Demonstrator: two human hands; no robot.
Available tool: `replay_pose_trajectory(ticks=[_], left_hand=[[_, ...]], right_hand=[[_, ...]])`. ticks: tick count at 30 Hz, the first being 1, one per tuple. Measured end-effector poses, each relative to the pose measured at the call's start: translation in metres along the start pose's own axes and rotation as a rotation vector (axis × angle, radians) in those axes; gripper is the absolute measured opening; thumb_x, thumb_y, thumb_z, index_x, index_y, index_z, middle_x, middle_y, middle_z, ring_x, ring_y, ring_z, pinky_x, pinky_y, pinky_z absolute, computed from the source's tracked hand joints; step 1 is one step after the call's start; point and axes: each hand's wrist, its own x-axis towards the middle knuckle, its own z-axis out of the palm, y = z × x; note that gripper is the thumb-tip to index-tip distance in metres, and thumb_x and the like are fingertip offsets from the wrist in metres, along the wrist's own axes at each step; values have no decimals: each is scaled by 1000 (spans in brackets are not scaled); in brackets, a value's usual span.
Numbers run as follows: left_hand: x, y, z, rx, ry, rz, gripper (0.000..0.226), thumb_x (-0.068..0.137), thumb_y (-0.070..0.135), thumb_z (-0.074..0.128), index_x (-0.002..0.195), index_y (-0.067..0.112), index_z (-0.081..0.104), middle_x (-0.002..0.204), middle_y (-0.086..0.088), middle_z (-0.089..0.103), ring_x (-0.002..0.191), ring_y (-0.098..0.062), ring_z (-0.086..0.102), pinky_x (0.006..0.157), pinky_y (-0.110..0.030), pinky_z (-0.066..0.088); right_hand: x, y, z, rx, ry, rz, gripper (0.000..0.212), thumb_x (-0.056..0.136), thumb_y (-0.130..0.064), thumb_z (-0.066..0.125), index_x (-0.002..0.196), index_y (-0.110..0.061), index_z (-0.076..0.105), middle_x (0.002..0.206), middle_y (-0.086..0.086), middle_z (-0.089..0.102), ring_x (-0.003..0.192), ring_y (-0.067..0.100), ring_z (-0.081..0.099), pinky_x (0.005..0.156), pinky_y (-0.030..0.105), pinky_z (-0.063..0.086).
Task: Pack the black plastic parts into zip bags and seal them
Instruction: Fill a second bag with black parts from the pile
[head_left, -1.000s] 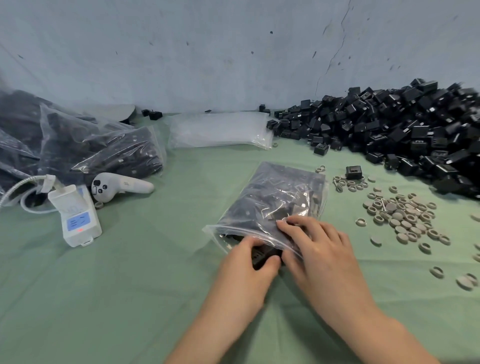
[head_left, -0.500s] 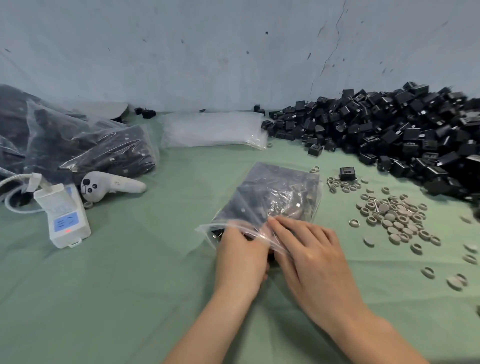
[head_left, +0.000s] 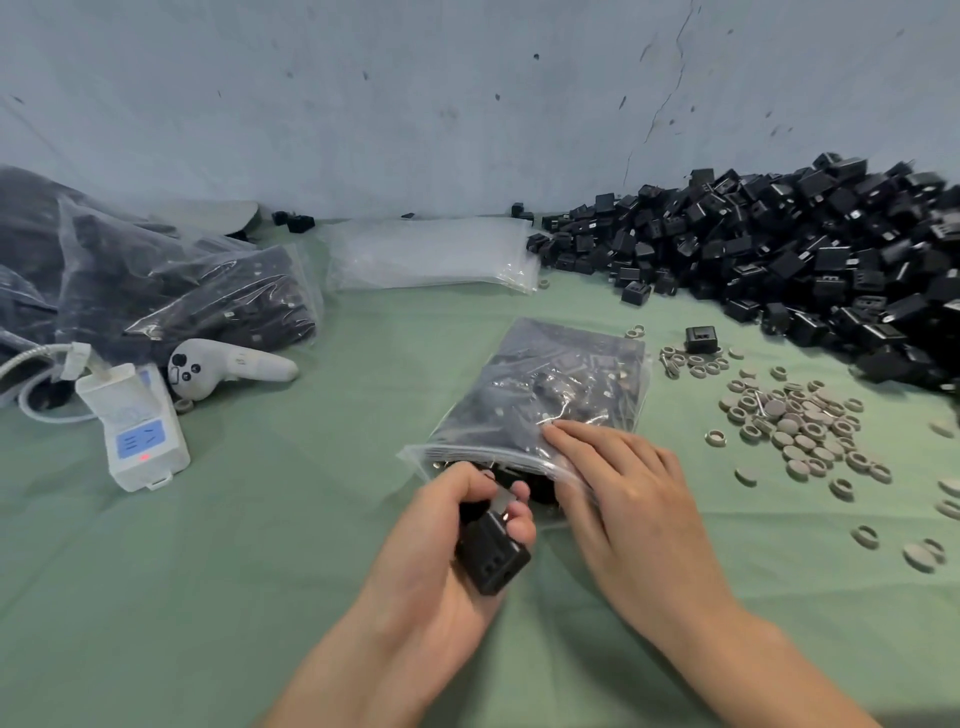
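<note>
Left hand (head_left: 447, 551) clenched round one black plastic part (head_left: 491, 556) at the open mouth of the zip bag (head_left: 550, 395), which lies flat on the green cloth (head_left: 260, 571), part-filled with black parts. Right hand (head_left: 623, 499) grasps nothing: fingers straight, pressing on the bag's top sheet just behind the mouth. Loose pile of black parts (head_left: 779, 249) far right by the wall, grey rings and discs (head_left: 795, 421) between pile and bag, empty zip bags (head_left: 431, 254) behind, filled bags (head_left: 182, 291) far left.

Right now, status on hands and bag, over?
Left hand grips one black part at the bag mouth. Right hand flat on the bag, mouth unsealed. Rings scattered to its right, off the path.
</note>
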Motion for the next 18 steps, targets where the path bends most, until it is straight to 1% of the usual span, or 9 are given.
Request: replay_pose_trajectory(ticks=[1, 3, 7, 10, 12, 13, 15, 16, 18], left_hand=[[3, -4, 3, 61, 23, 45, 11, 91, -2, 49, 90, -5, 59, 78, -19, 60, 51, -16, 51, 38, -20, 43], [11, -9, 6, 190, 43, 102, 17, 100, 8, 52, 97, -4, 63, 72, -17, 63, 48, -14, 54, 38, -19, 44], [19, -11, 6, 445, 8, 213, 25, 101, 31, 52, 101, 7, 60, 64, -11, 65, 44, -16, 58, 38, -21, 45], [27, -13, 7, 567, 67, 251, 38, 103, 44, 43, 102, 9, 57, 60, -7, 58, 41, -17, 52, 38, -22, 42], [30, -15, 9, 575, 107, 204, 47, 103, 53, 36, 93, 13, 58, 56, -3, 48, 38, -17, 47, 38, -21, 40], [30, -15, 9, 562, 115, 163, 47, 102, 54, 35, 88, 16, 59, 56, -2, 45, 38, -17, 45, 39, -21, 40], [29, -14, 9, 542, 108, 111, 34, 98, 43, 42, 86, 17, 61, 63, -2, 46, 39, -17, 44, 40, -23, 40], [28, -14, 6, 570, 113, 125, 26, 95, 36, 43, 92, 16, 59, 69, -4, 49, 40, -18, 45, 40, -24, 40], [31, -14, -4, 804, 190, 287, 14, 98, 32, 41, 105, 22, 48, 77, -8, 57, 42, -22, 50, 41, -27, 42]], right_hand=[[0, -1, 1, 8, 13, 3, 43, 97, -32, 42, 129, -20, 67, 128, -8, 66, 115, 17, 60, 96, 33, 38], [-1, -2, 2, 14, 28, 1, 44, 96, -31, 42, 130, -18, 66, 129, -6, 66, 115, 17, 60, 96, 32, 38], [0, -2, 2, 1, 52, -17, 44, 94, -30, 44, 130, -17, 67, 129, -5, 66, 114, 20, 62, 96, 34, 39], [1, -1, 4, -2, 57, -26, 43, 94, -30, 45, 129, -18, 67, 128, -5, 66, 113, 20, 62, 95, 35, 39], [1, -2, 4, -3, 64, -25, 42, 95, -29, 44, 128, -18, 68, 128, -5, 66, 113, 20, 61, 95, 36, 40], [1, -2, 4, -4, 66, -25, 42, 96, -29, 44, 128, -18, 68, 128, -5, 66, 113, 20, 61, 95, 36, 40], [1, -1, 5, -5, 69, -26, 41, 96, -29, 43, 128, -19, 67, 128, -5, 66, 114, 20, 61, 96, 37, 41], [1, -1, 4, -3, 72, -29, 41, 96, -29, 43, 128, -19, 67, 128, -5, 66, 114, 20, 62, 96, 37, 41], [1, -1, 5, 1, 81, -33, 41, 96, -29, 44, 128, -18, 68, 128, -5, 66, 114, 20, 63, 95, 37, 41]])
